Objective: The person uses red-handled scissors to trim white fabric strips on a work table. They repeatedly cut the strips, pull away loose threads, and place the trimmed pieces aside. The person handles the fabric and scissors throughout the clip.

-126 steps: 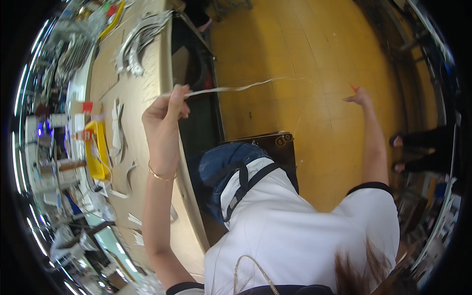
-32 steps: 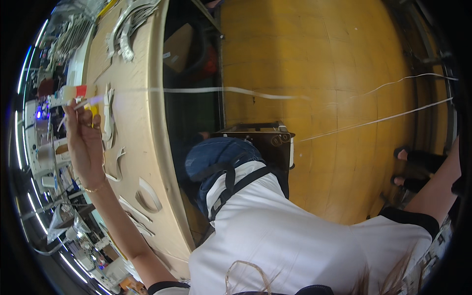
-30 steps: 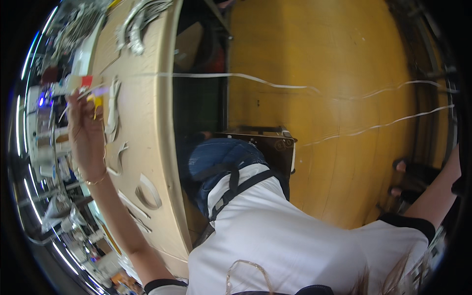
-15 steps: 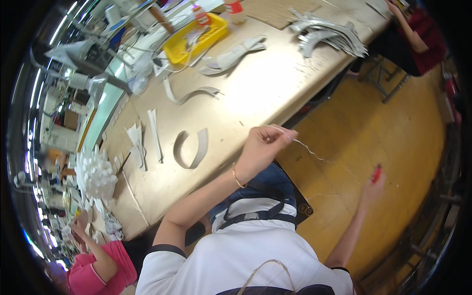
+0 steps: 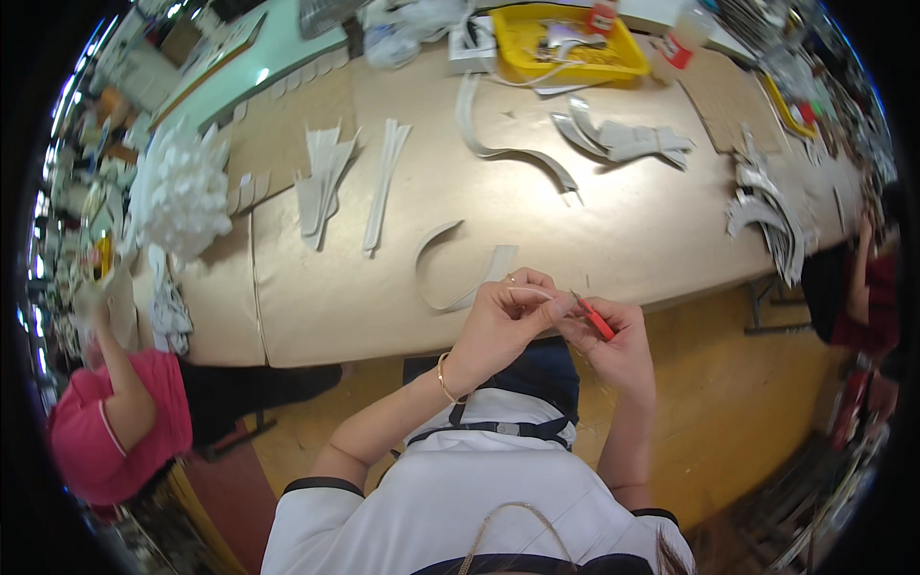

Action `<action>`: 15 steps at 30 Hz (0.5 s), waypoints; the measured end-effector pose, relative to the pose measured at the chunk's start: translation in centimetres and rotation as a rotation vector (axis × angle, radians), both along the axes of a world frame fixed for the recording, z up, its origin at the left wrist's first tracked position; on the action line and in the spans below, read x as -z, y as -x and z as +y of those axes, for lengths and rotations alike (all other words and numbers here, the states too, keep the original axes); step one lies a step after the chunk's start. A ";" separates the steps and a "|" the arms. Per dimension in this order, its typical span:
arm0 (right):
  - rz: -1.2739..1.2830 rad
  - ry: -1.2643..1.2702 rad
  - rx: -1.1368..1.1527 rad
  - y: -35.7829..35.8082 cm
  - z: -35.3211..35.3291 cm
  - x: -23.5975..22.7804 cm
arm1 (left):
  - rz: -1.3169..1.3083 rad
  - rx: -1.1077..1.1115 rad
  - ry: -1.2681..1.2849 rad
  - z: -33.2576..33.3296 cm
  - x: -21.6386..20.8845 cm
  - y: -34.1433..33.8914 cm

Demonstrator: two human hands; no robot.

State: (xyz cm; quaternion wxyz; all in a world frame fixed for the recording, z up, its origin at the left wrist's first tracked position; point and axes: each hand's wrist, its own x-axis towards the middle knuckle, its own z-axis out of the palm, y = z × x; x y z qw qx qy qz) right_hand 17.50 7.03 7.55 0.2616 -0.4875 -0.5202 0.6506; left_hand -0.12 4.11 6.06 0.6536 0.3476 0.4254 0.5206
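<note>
My left hand (image 5: pixel 508 321) is closed in a pinch on a thin white strip (image 5: pixel 530 290) just off the table's near edge. Right against its fingertips is my right hand (image 5: pixel 618 350), closed around a small red-handled tool (image 5: pixel 598 318) with a fine dark tip pointing up and left. The tool's exact kind is too small to make out. Behind my left hand a curved grey-white band (image 5: pixel 425 257) lies on the table, partly covered by the hand. Whether the right fingers also touch the white strip cannot be told.
On the table (image 5: pixel 316 316) lie flat pale strips (image 5: pixel 386 187), a fanned bunch (image 5: pixel 326 182), a long curved band (image 5: pixel 470 120) and a tied bundle (image 5: pixel 632 142). Farther back stands a yellow tray (image 5: pixel 628 59). A white bumpy heap (image 5: pixel 187 192) is left, near a pink-shirted person (image 5: pixel 125 422).
My right hand has come in from far right with the red-handled tool and now meets my left. The thread stretched between them no longer shows. The view has swung round.
</note>
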 end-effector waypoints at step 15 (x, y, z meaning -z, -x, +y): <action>-0.109 -0.411 -0.165 2.0 0.9 -0.7 | 0.013 -0.085 0.046 -1.1 1.1 3.4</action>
